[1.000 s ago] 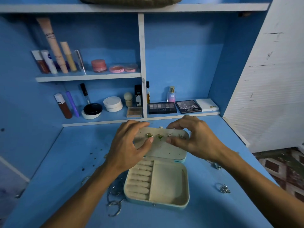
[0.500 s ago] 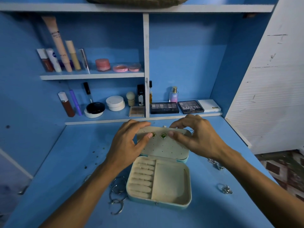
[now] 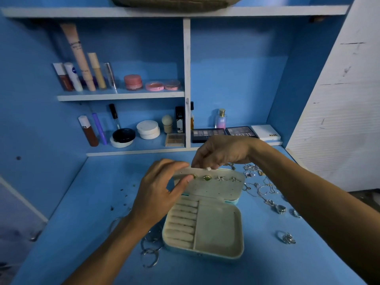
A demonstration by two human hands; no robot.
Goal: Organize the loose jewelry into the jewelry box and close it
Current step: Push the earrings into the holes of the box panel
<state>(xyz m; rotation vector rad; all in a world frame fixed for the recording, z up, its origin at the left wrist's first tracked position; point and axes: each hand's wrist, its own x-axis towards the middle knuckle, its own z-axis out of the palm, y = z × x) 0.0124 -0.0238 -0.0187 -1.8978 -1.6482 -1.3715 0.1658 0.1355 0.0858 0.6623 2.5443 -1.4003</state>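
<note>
Jewelry box: one. Earrings pinned in it: four.

The light is dim, soft and strongly blue; the white wall on the right is the brightest part. The wide lens bends the top shelf, the lower corners are blurred, and the loose jewelry beside the jewelry box shows small glints.

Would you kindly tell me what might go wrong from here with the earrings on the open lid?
The right hand seems to pinch a tiny white piece above the lid; if dropped, it might get lost among the chains. The left hand grips the lid with its thumb on an earring; pressing hard might push the lid back or knock the earring loose.
</note>
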